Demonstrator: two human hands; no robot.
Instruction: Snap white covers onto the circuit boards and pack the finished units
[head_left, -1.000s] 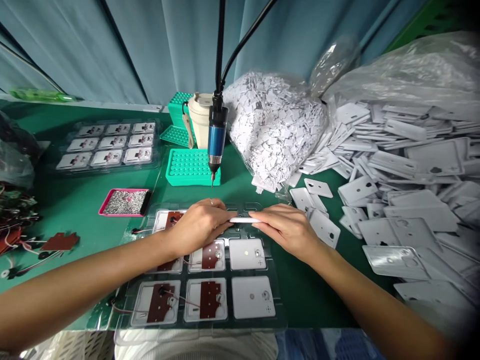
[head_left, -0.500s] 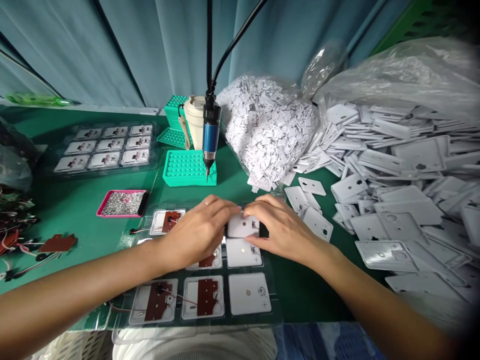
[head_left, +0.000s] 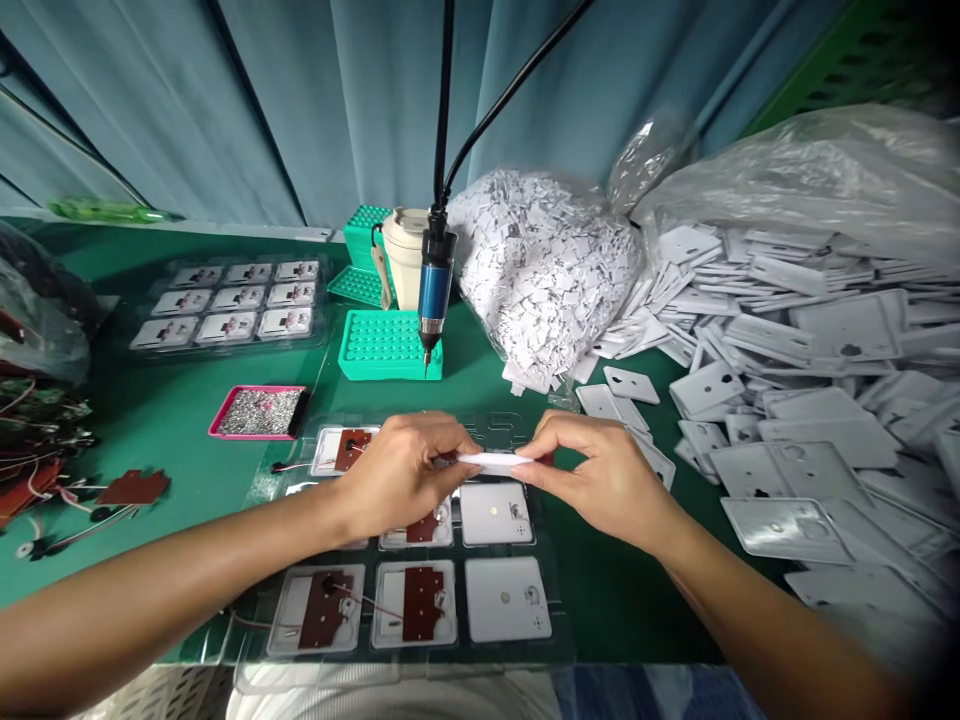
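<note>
My left hand (head_left: 401, 475) and my right hand (head_left: 607, 482) grip a white plastic panel (head_left: 491, 461) between them, held edge-on above a clear plastic tray (head_left: 559, 610). In the tray lie white panels with brown pads and thin wires, such as one at the front left (head_left: 316, 608). A plain white panel (head_left: 495, 513) sits just below my hands. My left hand hides part of the tray's middle row.
A blue electric screwdriver (head_left: 436, 285) hangs above a teal block (head_left: 388, 345). A pink tray of screws (head_left: 259, 412) and a tray of finished-looking panels (head_left: 229, 298) lie to the left. A bag of white offcuts (head_left: 544, 270) and a heap of white panels (head_left: 795, 400) fill the right.
The white panel that lay flat under both hands half a second ago is now lifted and turned edge-on between my fingers, as it was a second ago. The view has shifted slightly.
</note>
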